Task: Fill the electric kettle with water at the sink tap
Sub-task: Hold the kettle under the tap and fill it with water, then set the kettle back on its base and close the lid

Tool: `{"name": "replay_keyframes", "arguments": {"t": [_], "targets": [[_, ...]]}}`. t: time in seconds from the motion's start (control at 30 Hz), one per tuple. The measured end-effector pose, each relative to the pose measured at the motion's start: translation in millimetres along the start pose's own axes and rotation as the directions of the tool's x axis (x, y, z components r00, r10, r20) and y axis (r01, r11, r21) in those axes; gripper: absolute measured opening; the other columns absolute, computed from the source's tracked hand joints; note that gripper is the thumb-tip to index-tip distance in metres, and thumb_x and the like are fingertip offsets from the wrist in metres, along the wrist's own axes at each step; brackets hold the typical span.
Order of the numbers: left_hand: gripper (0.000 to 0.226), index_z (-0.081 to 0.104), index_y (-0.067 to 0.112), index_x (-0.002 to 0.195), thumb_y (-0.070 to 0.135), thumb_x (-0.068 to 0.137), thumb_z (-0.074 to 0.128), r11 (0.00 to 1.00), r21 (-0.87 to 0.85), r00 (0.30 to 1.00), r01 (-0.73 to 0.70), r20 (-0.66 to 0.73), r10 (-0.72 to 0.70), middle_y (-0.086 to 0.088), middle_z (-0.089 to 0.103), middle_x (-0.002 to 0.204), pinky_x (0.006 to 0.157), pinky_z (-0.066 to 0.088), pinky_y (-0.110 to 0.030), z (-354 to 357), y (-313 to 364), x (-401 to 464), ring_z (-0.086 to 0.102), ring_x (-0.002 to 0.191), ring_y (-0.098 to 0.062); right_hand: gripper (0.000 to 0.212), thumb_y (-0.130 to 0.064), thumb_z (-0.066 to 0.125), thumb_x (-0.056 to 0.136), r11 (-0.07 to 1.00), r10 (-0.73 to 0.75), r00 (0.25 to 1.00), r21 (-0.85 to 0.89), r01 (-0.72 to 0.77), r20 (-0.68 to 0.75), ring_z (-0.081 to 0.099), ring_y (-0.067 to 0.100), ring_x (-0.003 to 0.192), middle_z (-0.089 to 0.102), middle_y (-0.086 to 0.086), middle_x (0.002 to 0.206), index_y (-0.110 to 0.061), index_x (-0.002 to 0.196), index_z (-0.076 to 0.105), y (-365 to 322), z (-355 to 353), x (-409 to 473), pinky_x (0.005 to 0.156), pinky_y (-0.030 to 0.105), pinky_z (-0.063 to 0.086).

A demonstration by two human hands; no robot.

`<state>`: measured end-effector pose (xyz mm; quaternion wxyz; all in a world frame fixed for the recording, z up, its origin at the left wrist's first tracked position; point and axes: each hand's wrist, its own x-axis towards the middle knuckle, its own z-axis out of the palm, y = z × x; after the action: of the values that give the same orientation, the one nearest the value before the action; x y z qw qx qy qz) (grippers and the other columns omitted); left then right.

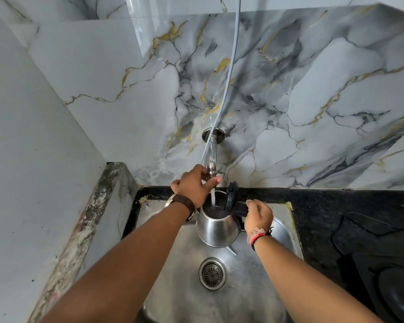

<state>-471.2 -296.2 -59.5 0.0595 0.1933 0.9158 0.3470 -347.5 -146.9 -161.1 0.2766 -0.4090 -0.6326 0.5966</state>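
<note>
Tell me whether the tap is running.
Running: a white stream falls from the tap into the open kettle, with the left hand on the tap.

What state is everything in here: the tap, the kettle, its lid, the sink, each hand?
Tap: running, a stream falling into the kettle.
Electric kettle: held over the sink, some water inside.
Kettle lid: flipped open, standing up.
Sink: drain strainer in place, no pooled water.
Left hand: on the tap.
Right hand: grip closed on the kettle handle.
</note>
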Motion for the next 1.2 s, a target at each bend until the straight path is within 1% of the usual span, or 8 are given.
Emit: {"name": "replay_keyframes", "arguments": {"t": [0.1, 0.17, 0.23, 0.3, 0.47, 0.63, 0.83, 1.2], "targets": [[0.055, 0.043, 0.032, 0.081, 0.083, 0.074, 0.063, 0.986, 0.135, 0.984, 0.101, -0.157, -0.080, 0.014, 0.061, 0.076, 0.076, 0.021, -0.042, 7.5, 15.0, -0.4, 0.058, 0.074, -0.015, 0.045, -0.033, 0.058, 0.078, 1.000, -0.008, 1.000, 0.002, 0.008, 0.001, 0.036, 0.023, 0.058, 0.039, 0.009, 0.055, 0.006, 0.061, 0.046, -1.9, 0.3, -0.9, 0.059, 0.035, 0.032], [0.053, 0.045, 0.032, 0.084, 0.082, 0.078, 0.060, 0.995, 0.096, 0.982, 0.029, -0.187, -0.010, 0.014, 0.059, 0.079, 0.077, 0.028, -0.041, 8.1, 12.6, -6.8, 0.058, 0.073, -0.014, 0.045, -0.034, 0.058, 0.078, 1.000, 0.002, 1.000, 0.011, -0.002, 0.003, 0.035, 0.023, 0.058, 0.037, 0.008, 0.055, 0.006, 0.061, 0.044, -2.1, 0.8, -2.4, 0.058, 0.035, 0.031], [0.046, 0.051, 0.034, 0.101, 0.079, 0.087, 0.049, 0.992, 0.046, 0.980, -0.116, -0.156, 0.122, 0.013, 0.062, 0.096, 0.082, 0.043, -0.041, 6.3, -4.6, -19.4, 0.062, 0.088, -0.018, 0.044, -0.033, 0.059, 0.078, 1.000, -0.001, 1.000, 0.025, 0.001, 0.004, 0.033, 0.022, 0.058, 0.035, 0.007, 0.054, 0.003, 0.058, 0.042, -4.3, -1.4, -3.3, 0.058, 0.035, 0.030], [0.067, 0.048, 0.030, 0.131, 0.081, 0.089, 0.037, 0.986, 0.053, 0.986, -0.157, -0.052, 0.160, 0.001, 0.061, 0.127, 0.092, 0.049, -0.048, 5.5, -26.7, -35.6, 0.059, 0.113, -0.024, 0.041, -0.032, 0.059, 0.078, 1.000, -0.003, 1.000, 0.024, 0.003, 0.007, 0.033, 0.022, 0.057, 0.034, 0.004, 0.052, -0.004, 0.054, 0.040, -6.6, -4.8, -4.9, 0.057, 0.035, 0.029], [0.105, 0.011, 0.024, 0.160, 0.093, 0.082, 0.027, 0.941, 0.209, 0.938, -0.267, 0.279, 0.205, -0.005, 0.024, 0.166, 0.116, 0.034, -0.051, 14.6, -51.5, -71.0, 0.029, 0.148, -0.025, 0.036, -0.030, 0.057, 0.077, 0.999, 0.011, 1.000, 0.047, -0.010, -0.010, 0.034, 0.021, 0.056, 0.037, 0.001, 0.050, -0.004, 0.055, 0.044, -11.8, -19.1, -15.7, 0.055, 0.033, 0.029], [0.112, -0.004, 0.023, 0.161, 0.097, 0.080, 0.022, 0.854, 0.378, 0.920, -0.357, 0.303, 0.250, 0.000, 0.013, 0.169, 0.119, 0.023, -0.047, 23.4, -31.6, -97.1, 0.020, 0.151, -0.023, 0.029, -0.027, 0.054, 0.077, 0.997, 0.031, 0.999, 0.068, -0.028, -0.044, 0.041, 0.003, 0.038, 0.045, -0.013, 0.038, -0.023, 0.048, 0.057, -20.1, -50.0, -33.1, 0.036, 0.014, 0.031], [0.114, 0.003, 0.017, 0.161, 0.096, 0.080, 0.018, 0.753, 0.421, 0.856, -0.507, 0.350, 0.381, -0.004, 0.019, 0.168, 0.122, 0.015, -0.049, 38.7, 17.7, -125.6, 0.014, 0.153, -0.028, 0.027, -0.028, 0.057, 0.077, 0.991, 0.023, 0.992, 0.131, -0.007, -0.120, 0.050, 0.000, 0.039, 0.057, -0.014, 0.041, -0.027, 0.053, 0.069, -21.8, -118.1, -46.0, 0.039, 0.015, 0.041], [0.110, 0.015, 0.015, 0.161, 0.092, 0.083, 0.028, 0.736, 0.272, 0.778, -0.620, 0.332, 0.533, -0.008, 0.029, 0.165, 0.120, 0.024, -0.050, 143.2, 160.7, -188.4, 0.027, 0.150, -0.031, 0.042, -0.025, 0.061, 0.078, 0.989, -0.090, 0.962, 0.088, 0.116, -0.257, 0.026, 0.005, 0.042, 0.029, -0.014, 0.038, -0.024, 0.042, 0.040, -21.2, -312.2, -14.6, 0.045, 0.027, 0.024]]}}
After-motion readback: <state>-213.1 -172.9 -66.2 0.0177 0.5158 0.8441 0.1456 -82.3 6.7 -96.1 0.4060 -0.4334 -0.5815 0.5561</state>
